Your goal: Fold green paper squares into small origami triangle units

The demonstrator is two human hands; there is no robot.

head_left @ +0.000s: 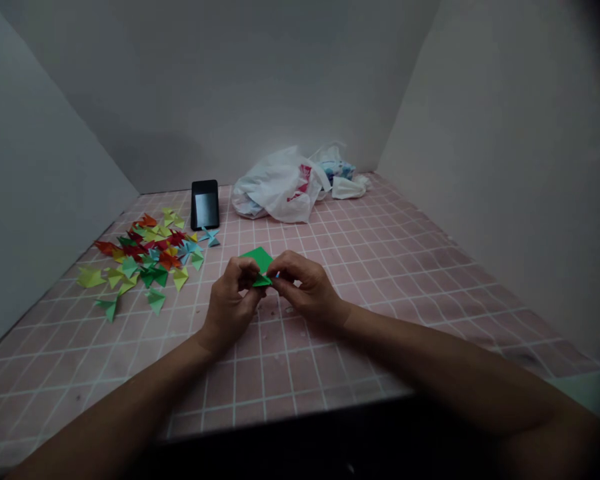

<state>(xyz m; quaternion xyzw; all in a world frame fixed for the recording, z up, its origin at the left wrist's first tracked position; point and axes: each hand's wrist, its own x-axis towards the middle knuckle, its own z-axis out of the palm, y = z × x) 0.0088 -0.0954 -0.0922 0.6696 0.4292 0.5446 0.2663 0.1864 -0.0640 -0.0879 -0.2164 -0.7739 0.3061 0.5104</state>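
Frame centre: green paper (258, 261) pinched from both sides, left hand (231, 298) fingertips on its left corner, right hand (306, 287) on its near right edge, free point jutting toward frame top.

Small makeshift craft nook, home-type setup, not a workshop or lab. Worktop (380, 267) is covered in a pink sheet printed with a white tile grid and boxed in by plain grey panels: left wall (30, 167), far wall (230, 87), right wall (505, 167). No machines or shop fittings in view. Paper-folding evidence: a loose pile of folded paper triangles (145, 257) in red, yellow, green and blue at far left, plus green paper (259, 260) pinched between left hand (230, 303) and right hand (305, 287) mid-worktop. Household clutter at the far edge: a dark phone (205, 205) propped upright and crumpled white plastic bags (277, 187). Dim, flat lighting.
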